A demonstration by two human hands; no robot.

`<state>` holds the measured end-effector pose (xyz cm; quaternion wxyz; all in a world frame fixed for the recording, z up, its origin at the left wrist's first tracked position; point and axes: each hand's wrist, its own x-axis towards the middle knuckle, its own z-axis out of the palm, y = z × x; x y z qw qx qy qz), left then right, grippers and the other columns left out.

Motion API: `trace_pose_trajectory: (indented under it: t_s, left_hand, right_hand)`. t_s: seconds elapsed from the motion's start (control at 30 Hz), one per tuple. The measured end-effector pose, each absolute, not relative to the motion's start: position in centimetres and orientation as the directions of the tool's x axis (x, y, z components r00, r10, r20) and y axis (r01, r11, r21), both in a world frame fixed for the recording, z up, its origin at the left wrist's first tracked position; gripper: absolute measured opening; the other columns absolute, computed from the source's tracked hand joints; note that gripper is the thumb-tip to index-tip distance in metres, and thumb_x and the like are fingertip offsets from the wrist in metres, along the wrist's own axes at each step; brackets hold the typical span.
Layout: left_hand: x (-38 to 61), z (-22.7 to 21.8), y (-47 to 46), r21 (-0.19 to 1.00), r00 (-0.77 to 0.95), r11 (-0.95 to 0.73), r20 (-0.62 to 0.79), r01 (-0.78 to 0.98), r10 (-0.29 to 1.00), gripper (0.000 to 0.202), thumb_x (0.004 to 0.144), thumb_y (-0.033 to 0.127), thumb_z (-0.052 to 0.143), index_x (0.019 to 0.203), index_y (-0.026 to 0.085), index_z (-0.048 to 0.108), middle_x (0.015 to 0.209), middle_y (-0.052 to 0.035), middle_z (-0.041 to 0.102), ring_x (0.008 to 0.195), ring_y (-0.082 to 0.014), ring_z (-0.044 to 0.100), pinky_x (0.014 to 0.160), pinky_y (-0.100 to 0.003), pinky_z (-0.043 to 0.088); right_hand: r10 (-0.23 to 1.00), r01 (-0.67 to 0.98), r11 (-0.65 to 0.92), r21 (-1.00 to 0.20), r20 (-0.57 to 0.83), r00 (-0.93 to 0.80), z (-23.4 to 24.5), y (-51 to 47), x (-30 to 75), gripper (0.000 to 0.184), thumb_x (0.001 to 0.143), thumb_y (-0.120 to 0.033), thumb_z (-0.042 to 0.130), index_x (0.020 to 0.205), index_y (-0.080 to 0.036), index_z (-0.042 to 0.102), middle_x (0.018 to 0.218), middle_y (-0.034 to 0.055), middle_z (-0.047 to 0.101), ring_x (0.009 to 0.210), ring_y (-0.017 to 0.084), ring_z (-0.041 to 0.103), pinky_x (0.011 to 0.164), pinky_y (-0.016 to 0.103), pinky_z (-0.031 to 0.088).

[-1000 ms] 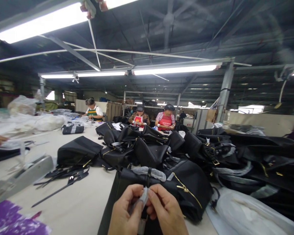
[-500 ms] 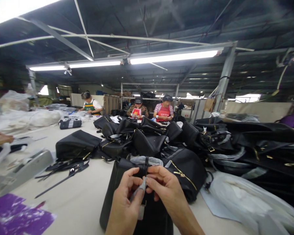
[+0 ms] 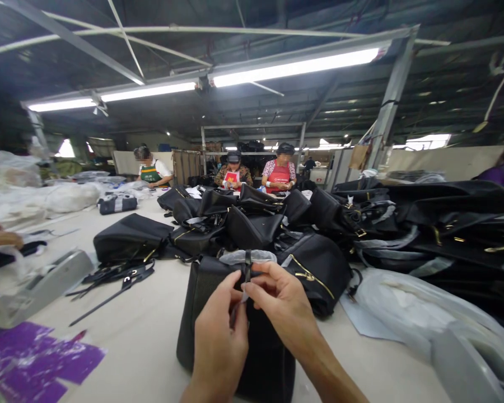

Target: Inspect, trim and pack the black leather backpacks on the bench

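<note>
A black leather bag [image 3: 201, 302] stands upright on the table right in front of me, clear plastic stuffing [image 3: 252, 256] showing at its top. My left hand [image 3: 218, 341] and my right hand [image 3: 279, 305] meet over the bag's front. Both pinch a narrow black strap [image 3: 247, 264] with a bit of clear wrap on it, the fingers of each hand pressed together around it.
A heap of black bags [image 3: 256, 224] fills the middle and right of the table. Loose black straps [image 3: 113, 280] lie left of my bag, purple sheets [image 3: 33, 358] at the near left, clear plastic bags [image 3: 407, 313] at right. Three workers [image 3: 279, 176] sit at the far end. Another person's hand [image 3: 0, 239] shows at left.
My view has tipped down, so the bag and my hands sit higher in the picture. My hands have slid up the strap toward the bag's top, still pinching it.
</note>
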<state>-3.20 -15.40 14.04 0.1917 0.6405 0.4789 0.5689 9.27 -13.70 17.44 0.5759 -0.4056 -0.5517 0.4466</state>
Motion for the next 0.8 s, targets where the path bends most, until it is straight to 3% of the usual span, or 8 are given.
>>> trace_pose_trajectory:
  t_s: [0.1, 0.17, 0.23, 0.4, 0.5, 0.63, 0.7, 0.8]
  left_hand:
    - [-3.8, 14.9, -15.0, 0.964, 0.009, -0.262, 0.263, -0.049, 0.965, 0.047, 0.077, 0.028, 0.068, 0.119, 0.021, 0.048, 0.073, 0.0014, 0.066, 0.065, -0.0160, 0.062, 0.062, -0.026, 0.050]
    - [-4.4, 15.2, -14.7, 0.958, 0.128, -0.081, 0.120, -0.275, 0.984, 0.055, 0.068, 0.027, 0.077, 0.114, 0.020, 0.047, 0.073, 0.0011, 0.068, 0.064, -0.0146, 0.060, 0.059, -0.025, 0.048]
    - [-4.9, 15.1, -14.6, 0.921, 0.217, 0.055, 0.032, -0.385, 0.976, 0.057, 0.062, 0.025, 0.082, 0.109, 0.019, 0.050, 0.074, 0.0008, 0.068, 0.062, -0.0125, 0.059, 0.058, -0.023, 0.047]
    - [-5.0, 14.8, -15.1, 0.914, 0.275, 0.097, 0.017, -0.394, 0.961, 0.041, 0.063, 0.026, 0.084, 0.096, 0.016, 0.061, 0.073, 0.0003, 0.067, 0.062, -0.0097, 0.057, 0.060, -0.020, 0.043]
    - [-4.6, 15.1, -15.2, 0.953, 0.244, 0.041, 0.035, -0.300, 0.969, 0.032, 0.071, 0.034, 0.079, 0.090, 0.013, 0.065, 0.073, -0.0026, 0.069, 0.067, -0.0118, 0.059, 0.064, -0.020, 0.043]
    - [-4.0, 15.3, -14.8, 0.985, 0.186, -0.014, 0.047, -0.172, 0.981, 0.039, 0.074, 0.049, 0.074, 0.072, 0.011, 0.065, 0.060, -0.0018, 0.064, 0.049, -0.0070, 0.047, 0.049, -0.018, 0.031]
    - [-3.6, 14.9, -14.6, 0.981, 0.186, 0.006, 0.030, -0.193, 0.982, 0.041, 0.073, 0.051, 0.073, 0.067, 0.012, 0.064, 0.055, -0.0013, 0.062, 0.044, -0.0057, 0.041, 0.046, -0.018, 0.026]
    - [-3.2, 14.4, -14.4, 0.944, 0.215, 0.090, -0.021, -0.318, 0.976, 0.034, 0.071, 0.047, 0.073, 0.070, 0.015, 0.063, 0.053, -0.0011, 0.063, 0.046, -0.0087, 0.048, 0.047, -0.018, 0.033]
  right_hand:
    - [0.971, -0.152, 0.230, -0.961, 0.238, -0.036, 17.4, -13.5, 9.6, 0.032, 0.069, -0.028, 0.075, 0.096, -0.016, 0.065, 0.063, -0.0036, 0.066, 0.055, 0.011, 0.055, 0.051, 0.022, 0.042]
    - [0.980, -0.252, 0.161, -0.954, 0.184, -0.071, 17.3, -13.3, 9.7, 0.035, 0.065, -0.029, 0.079, 0.094, -0.016, 0.064, 0.060, -0.0054, 0.062, 0.051, 0.009, 0.050, 0.048, 0.020, 0.037]
    - [0.987, -0.349, 0.079, -0.934, 0.123, -0.106, 17.1, -13.2, 9.7, 0.038, 0.062, -0.029, 0.082, 0.093, -0.016, 0.063, 0.059, -0.0060, 0.061, 0.049, 0.007, 0.047, 0.046, 0.018, 0.032]
    - [0.988, -0.415, 0.019, -0.910, 0.081, -0.133, 16.9, -13.1, 9.6, 0.042, 0.056, -0.032, 0.086, 0.087, -0.015, 0.062, 0.053, -0.0093, 0.053, 0.040, 0.003, 0.034, 0.039, 0.016, 0.018]
    - [0.983, -0.344, 0.081, -0.935, 0.132, -0.128, 17.2, -13.1, 9.6, 0.038, 0.059, -0.036, 0.083, 0.082, -0.016, 0.061, 0.049, -0.0099, 0.051, 0.039, 0.003, 0.034, 0.038, 0.017, 0.021]
    - [0.978, -0.275, 0.152, -0.949, 0.185, -0.096, 17.2, -13.1, 9.5, 0.035, 0.063, -0.036, 0.081, 0.083, -0.016, 0.061, 0.054, -0.0065, 0.059, 0.040, 0.005, 0.038, 0.038, 0.018, 0.025]
    - [0.975, -0.280, 0.171, -0.945, 0.203, -0.087, 17.0, -13.1, 9.5, 0.035, 0.064, -0.036, 0.081, 0.086, -0.016, 0.062, 0.055, -0.0060, 0.059, 0.041, 0.005, 0.038, 0.038, 0.018, 0.025]
    - [0.976, -0.331, 0.132, -0.934, 0.181, -0.121, 16.5, -13.0, 9.7, 0.037, 0.066, -0.035, 0.081, 0.090, -0.015, 0.062, 0.054, -0.0063, 0.058, 0.040, 0.004, 0.036, 0.038, 0.017, 0.023]
